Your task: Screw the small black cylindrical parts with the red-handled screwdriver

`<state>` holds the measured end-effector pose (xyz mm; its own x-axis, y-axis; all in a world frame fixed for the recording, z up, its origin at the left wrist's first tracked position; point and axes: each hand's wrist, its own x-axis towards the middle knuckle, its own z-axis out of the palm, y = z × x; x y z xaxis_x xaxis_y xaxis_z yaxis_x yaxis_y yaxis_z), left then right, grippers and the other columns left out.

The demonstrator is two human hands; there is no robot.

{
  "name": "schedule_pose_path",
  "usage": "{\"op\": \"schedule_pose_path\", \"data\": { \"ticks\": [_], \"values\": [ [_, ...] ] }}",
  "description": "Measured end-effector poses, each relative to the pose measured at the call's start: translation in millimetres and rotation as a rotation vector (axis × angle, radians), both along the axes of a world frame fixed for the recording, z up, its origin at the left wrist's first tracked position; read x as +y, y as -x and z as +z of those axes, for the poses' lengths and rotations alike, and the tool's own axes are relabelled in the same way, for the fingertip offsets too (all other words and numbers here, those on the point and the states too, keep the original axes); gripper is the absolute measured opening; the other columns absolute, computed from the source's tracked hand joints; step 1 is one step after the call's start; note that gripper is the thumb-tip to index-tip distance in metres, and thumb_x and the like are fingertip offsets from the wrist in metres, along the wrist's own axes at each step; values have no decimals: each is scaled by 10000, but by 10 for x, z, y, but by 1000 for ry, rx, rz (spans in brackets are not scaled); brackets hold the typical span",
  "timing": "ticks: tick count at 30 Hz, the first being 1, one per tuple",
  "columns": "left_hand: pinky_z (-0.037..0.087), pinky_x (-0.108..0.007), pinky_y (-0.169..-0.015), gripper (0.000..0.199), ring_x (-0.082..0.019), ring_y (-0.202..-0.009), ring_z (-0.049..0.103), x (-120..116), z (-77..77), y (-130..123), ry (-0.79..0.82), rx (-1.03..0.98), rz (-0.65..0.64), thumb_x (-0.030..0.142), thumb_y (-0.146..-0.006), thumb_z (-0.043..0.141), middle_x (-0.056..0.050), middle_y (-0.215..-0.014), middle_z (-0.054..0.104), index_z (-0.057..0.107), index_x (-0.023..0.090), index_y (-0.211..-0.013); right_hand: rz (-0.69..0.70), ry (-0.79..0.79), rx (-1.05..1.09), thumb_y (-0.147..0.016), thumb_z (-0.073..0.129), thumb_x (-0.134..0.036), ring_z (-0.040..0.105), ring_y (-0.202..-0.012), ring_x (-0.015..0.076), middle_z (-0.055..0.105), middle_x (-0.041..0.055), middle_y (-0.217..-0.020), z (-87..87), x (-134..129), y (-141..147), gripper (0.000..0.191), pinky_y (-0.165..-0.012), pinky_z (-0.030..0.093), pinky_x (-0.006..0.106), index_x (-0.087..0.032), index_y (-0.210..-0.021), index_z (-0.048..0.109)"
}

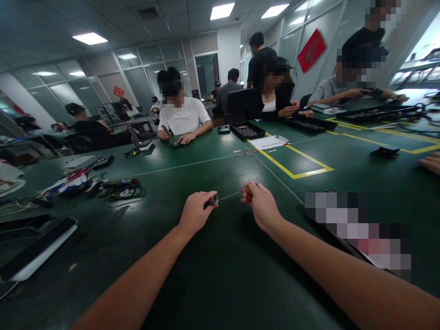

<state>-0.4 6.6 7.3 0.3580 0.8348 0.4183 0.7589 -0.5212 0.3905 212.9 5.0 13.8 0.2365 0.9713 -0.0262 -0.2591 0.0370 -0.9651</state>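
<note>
The left hand (195, 213) is closed around a dark tube (212, 200) in the middle of the frame. Its round end faces right. The right hand (263, 204) pinches a thin stick (230, 196) that points at the tube; I cannot tell if they touch.

Near the top middle, a black tray (253, 137) has lots of little things (244, 130) in it. A white paper (270, 142) has writing too small to read. Yellow tape (312, 173) makes corners right of it. Both hands are well apart from the tray.
</note>
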Motion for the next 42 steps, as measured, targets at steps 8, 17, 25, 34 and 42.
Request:
{"op": "schedule_pose_path", "data": {
  "ticks": [8, 17, 25, 34, 42],
  "values": [
    [460, -453, -1009, 386, -251, -1086, 624, -37, -26, -45, 43, -28, -13, 250, -897, 739, -44, -1166, 696, 635, 249, -1269, 26, -182, -204, -916, 544, -489, 601, -703, 180, 657, 33, -794, 49, -105, 73, 288, -684, 500, 348, -206, -900, 600],
    [483, -410, -944, 402, -242, -992, 635, -48, -18, -42, 39, -70, -9, 256, -886, 754, -36, -1100, 710, 639, 240, -1270, 63, -265, -443, -981, 480, -484, 597, -670, 172, 635, 10, -733, 132, -207, 49, 304, -671, 460, 324, -216, -909, 605],
    [465, -441, -973, 402, -249, -1017, 626, -66, -41, -62, 45, -55, -46, 257, -888, 751, -37, -1116, 710, 635, 254, -1273, 8, -261, -556, -970, 467, -499, 589, -663, 191, 647, 24, -730, 182, -226, 36, 353, -646, 434, 332, -220, -862, 654],
    [470, -432, -951, 381, -244, -1017, 630, -54, -61, -57, 24, -63, -43, 248, -881, 760, -34, -1132, 711, 649, 257, -1246, 73, -273, -548, -989, 432, -469, 570, -667, 187, 609, 0, -732, 113, -203, 24, 304, -658, 432, 328, -244, -871, 597],
    [493, -416, -925, 367, -248, -989, 635, -73, -26, -56, 20, -75, 28, 264, -897, 735, -41, -1109, 707, 648, 247, -1253, 56, -282, -343, -910, 539, -430, 599, -756, 193, 645, 18, -819, 82, -160, 50, 202, -725, 472, 345, -237, -964, 565]
  ]
}}
